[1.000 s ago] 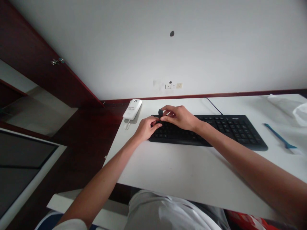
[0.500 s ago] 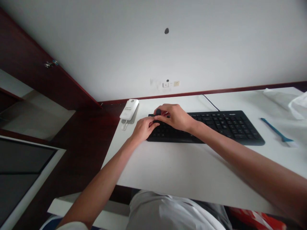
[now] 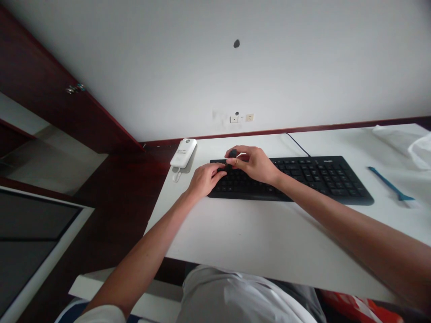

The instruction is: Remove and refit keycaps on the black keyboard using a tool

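A black keyboard [image 3: 323,179] lies on the white table, with both my hands over its left end. My right hand [image 3: 257,163] is closed on a small black object [image 3: 233,153], whose rounded dark end shows between the fingers; its kind I cannot make out. Just left of it, my left hand [image 3: 205,177] pinches a dark piece at its thumb and fingertips, partly hidden and too small to name. The fingertips of the two hands are close together above the keys.
A white power bank [image 3: 184,153] with a short cable lies at the table's back left. To the keyboard's right is a blue brush [image 3: 390,183], with a white plastic bag [image 3: 404,141] behind it. A black cord [image 3: 298,144] runs back toward the wall. The table's left edge drops to a dark floor.
My right hand has drawn slightly to the right, widening the gap between my fingertips, and a dark piece now shows there. The whole view has shifted a little.
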The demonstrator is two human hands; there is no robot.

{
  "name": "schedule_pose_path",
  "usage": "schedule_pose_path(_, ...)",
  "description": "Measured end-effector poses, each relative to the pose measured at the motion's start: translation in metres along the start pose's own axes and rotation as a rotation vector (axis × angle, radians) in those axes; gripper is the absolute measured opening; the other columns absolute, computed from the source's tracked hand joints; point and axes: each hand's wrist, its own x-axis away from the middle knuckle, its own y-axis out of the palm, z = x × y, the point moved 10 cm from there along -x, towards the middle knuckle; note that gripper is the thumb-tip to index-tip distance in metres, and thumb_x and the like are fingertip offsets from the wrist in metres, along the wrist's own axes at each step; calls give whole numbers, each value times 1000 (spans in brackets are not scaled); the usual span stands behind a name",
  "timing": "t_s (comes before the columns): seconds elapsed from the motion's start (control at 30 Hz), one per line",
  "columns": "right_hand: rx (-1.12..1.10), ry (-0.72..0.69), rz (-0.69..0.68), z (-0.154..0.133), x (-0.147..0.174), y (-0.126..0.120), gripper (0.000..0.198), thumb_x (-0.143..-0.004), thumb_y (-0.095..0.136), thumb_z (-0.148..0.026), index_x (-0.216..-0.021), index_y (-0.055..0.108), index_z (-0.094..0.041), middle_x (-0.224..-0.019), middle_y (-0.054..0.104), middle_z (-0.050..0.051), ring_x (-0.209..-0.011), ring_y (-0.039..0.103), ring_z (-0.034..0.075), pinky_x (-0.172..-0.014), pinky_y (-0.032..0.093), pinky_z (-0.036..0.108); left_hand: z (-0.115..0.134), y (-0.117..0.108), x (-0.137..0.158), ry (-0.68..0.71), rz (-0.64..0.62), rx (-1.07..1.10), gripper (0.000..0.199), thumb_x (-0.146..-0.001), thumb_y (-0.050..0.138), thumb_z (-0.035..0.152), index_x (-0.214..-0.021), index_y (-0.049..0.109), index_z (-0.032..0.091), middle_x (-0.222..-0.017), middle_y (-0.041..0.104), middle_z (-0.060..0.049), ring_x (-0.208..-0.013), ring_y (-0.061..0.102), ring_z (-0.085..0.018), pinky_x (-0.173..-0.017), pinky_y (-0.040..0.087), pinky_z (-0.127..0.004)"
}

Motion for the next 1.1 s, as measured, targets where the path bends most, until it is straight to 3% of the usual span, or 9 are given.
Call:
schedule_pose_path(0.13, -31, 16, 0, 6, 1, 0, 36, -92, 66, -54, -100, 71, -19, -99, 73, 7, -81, 71, 21, -77, 62, 37, 0, 1, 0, 4, 2, 21, 29, -96, 66, 35, -118, 76, 18, -87, 74, -4, -71, 61, -14, -74, 48, -25)
schedule_pose_path(0.27, 96, -54, 18, -7, 3, 1, 30, -94, 65, -49, -101, 72, -21, -98, 73, 6, -87, 69, 22, -79, 58, 36, -1, 0, 1, 2, -1, 40, 27, -95, 67, 35, -114, 77, 18, -76, 68, -1, -66, 56, -13, -68, 43, -24)
schedule_pose_path(0.4, 338, -167, -91, -34, 5, 17, 17, -97, 63, -33, -104, 74, -23, -96, 69, 6, -84, 65, 20, -76, 51, 33, -6, 0, 1, -5, -42, 65, 20, -93, 69, 35, -94, 76, 17, -63, 55, 3, -60, 46, -11, -60, 34, -25)
schedule_pose_path(0.53, 441, -186, -181, -47, 2, 29, 15, -96, 61, -22, -105, 74, -22, -97, 69, 8, -83, 64, 21, -75, 47, 33, -17, 0, 0, -46, -55, 71, 30, -89, 73, 42, -75, 70, 16, -58, 48, 5, -56, 40, -10, -57, 28, -26)
schedule_pose_path(0.83, 211, -47, -174, -11, -14, 11, 19, -94, 63, -37, -100, 72, -21, -91, 74, 4, -75, 69, 19, -72, 52, 32, -16, 1, 0, -37, -52, 142, 24, -91, 71, 36, -108, 80, 20, -59, 49, 6, -57, 42, -10, -60, 32, -25)
schedule_pose_path(1.1, 443, -212, -191, -22, -3, 22, 19, -95, 67, -36, -105, 73, -21, -98, 71, 8, -84, 67, 22, -74, 52, 34, -19, 3, 1, -54, -71, 178, 24, -93, 67, 29, -110, 80, 19, -66, 61, 2, -61, 47, -11, -62, 35, -24)
